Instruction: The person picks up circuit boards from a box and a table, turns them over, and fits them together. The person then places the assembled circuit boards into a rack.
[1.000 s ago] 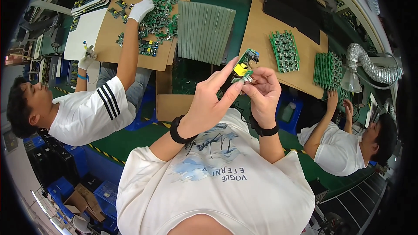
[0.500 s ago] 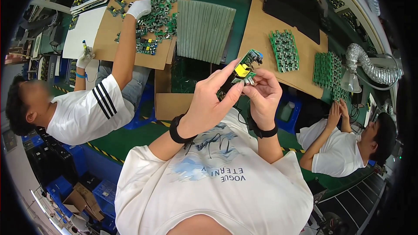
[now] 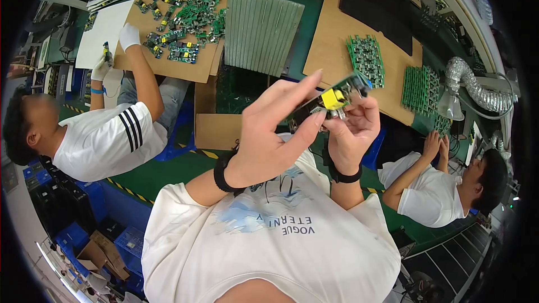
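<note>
A small green circuit board (image 3: 347,87) with a yellow block-shaped component and a dark blue part at its end is held up in front of my chest. My left hand (image 3: 272,132) grips it between the thumb below and the straight fingers above. My right hand (image 3: 355,132) holds its other end, fingers curled behind it and thumb at its lower edge. Parts of the board are covered by my fingers. Each wrist wears a black band.
Ahead lies a ribbed grey-green panel (image 3: 263,32). Cardboard (image 3: 323,59) carries a board batch (image 3: 366,60) at right; loose boards (image 3: 202,3) are heaped at left. A gloved co-worker (image 3: 106,146) sits left, another (image 3: 432,188) right, near a silver duct (image 3: 483,92).
My hands and the board have come nearer and the board has shifted right and tilted flatter. The left co-worker's gloved hand has moved from the heap toward their other hand.
</note>
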Demonstrator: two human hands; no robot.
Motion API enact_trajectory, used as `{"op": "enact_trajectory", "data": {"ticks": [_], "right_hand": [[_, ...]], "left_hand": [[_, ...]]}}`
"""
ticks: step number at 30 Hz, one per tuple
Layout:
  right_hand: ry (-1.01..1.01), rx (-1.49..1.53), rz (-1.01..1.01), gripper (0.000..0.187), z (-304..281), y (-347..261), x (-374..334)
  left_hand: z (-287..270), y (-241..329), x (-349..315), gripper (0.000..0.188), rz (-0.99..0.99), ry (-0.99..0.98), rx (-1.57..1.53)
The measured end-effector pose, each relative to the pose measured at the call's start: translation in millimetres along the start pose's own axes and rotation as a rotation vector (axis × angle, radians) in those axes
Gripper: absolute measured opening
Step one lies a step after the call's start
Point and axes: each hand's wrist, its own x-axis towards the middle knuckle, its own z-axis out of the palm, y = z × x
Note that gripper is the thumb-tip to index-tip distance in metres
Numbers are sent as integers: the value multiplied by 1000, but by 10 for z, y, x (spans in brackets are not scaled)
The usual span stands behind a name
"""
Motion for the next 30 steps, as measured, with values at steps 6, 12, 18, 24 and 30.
{"op": "enact_trajectory", "data": {"ticks": [6, 12, 18, 24, 30], "right_hand": [[-11, 107, -64, 63, 141, -85, 65], [-91, 143, -44, 50, 89, -121, 30], [-82, 136, -83, 45, 98, -128, 17], [-263, -40, -242, 52, 46, -76, 93], [-258, 108, -197, 47, 55, -69, 69]], "left_hand": [[-22, 97, -14, 52, 202, 66, -97], [-31, 137, 1, 50, 255, 38, 60], [-63, 110, 26, 36, 341, 80, 99], [-98, 121, 9, 24, 291, 6, 9], [-68, 94, 40, 21, 304, 1, -41]]}}
